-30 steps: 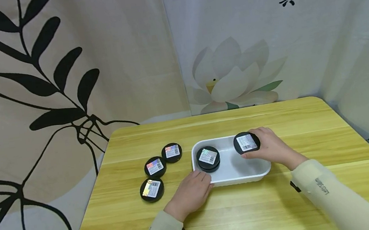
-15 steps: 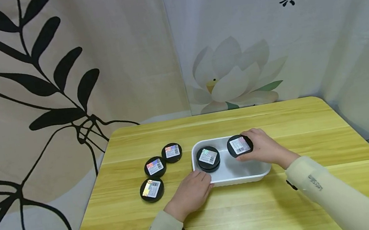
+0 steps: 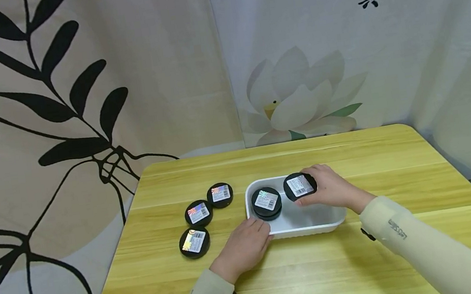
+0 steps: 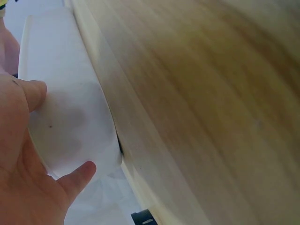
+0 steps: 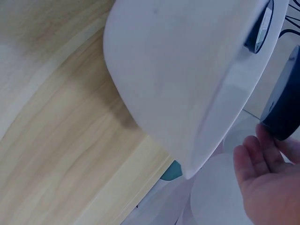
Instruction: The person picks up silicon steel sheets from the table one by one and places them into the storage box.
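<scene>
My right hand (image 3: pixel 332 189) pinches a flat round black container (image 3: pixel 300 186) by its edge, label and barcode facing up. It holds the container above the middle of a white rectangular tray (image 3: pixel 316 215). Seen from the right wrist, this container (image 5: pixel 283 105) is higher than the tray rim, between fingertips and thumb. At the tray's near left corner, my left hand (image 3: pixel 246 245) grips the wall; in the left wrist view the thumb and a finger spread over the outer side of the tray (image 4: pixel 65 126). Similar black containers (image 3: pixel 266 201) lie stacked at the tray's left end.
Left of the tray, three more labelled black containers lie on the wooden table (image 3: pixel 305 272) in a slanting row: a near one (image 3: pixel 194 243), a middle one (image 3: pixel 198 213) and a far one (image 3: pixel 220 195). A printed curtain (image 3: pixel 164 77) hangs behind the table.
The right hand has carried the black container leftward over the tray, closer to the stack. The left hand and the tray have stayed in place.
</scene>
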Motion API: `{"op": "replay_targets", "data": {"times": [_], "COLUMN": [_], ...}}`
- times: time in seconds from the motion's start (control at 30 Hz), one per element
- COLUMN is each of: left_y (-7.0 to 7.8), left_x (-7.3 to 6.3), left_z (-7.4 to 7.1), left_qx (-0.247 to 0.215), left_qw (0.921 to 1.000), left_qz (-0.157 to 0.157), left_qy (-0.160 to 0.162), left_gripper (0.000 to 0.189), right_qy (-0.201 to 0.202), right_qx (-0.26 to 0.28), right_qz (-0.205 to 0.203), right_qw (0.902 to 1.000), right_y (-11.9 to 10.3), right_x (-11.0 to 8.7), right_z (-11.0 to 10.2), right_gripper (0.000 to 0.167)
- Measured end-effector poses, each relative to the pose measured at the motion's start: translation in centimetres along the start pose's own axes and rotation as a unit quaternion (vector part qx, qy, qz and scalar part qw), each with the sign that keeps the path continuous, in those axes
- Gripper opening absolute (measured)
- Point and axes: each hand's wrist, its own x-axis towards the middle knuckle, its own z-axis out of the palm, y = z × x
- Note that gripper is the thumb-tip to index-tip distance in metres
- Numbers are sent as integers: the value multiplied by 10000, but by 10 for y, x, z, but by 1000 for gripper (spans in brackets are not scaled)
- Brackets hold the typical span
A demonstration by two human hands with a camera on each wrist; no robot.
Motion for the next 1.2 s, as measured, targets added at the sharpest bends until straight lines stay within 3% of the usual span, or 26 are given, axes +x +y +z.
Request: {"op": "replay_targets", "data": {"times": [0.3, 0.57, 1.2], "left_y": [0, 0, -2], "left_x": [0, -1, 0], "left_z": [2, 2, 4], "left_qx": [19, -13, 1], "left_qw": [9999, 9999, 9996], "left_qz": [50, 54, 119], "left_qy": [98, 110, 252], "left_gripper": [22, 22, 21], "right_qy": [-223, -568, -793], "right_qx": [49, 383, 460], "right_qz": [-163, 16, -37], "right_qw": [9996, 9976, 9958], "right_y": [-7, -14, -29], "right_x": [7, 15, 30], "right_z": [1, 2, 13], "right_gripper": [94, 101, 93]}}
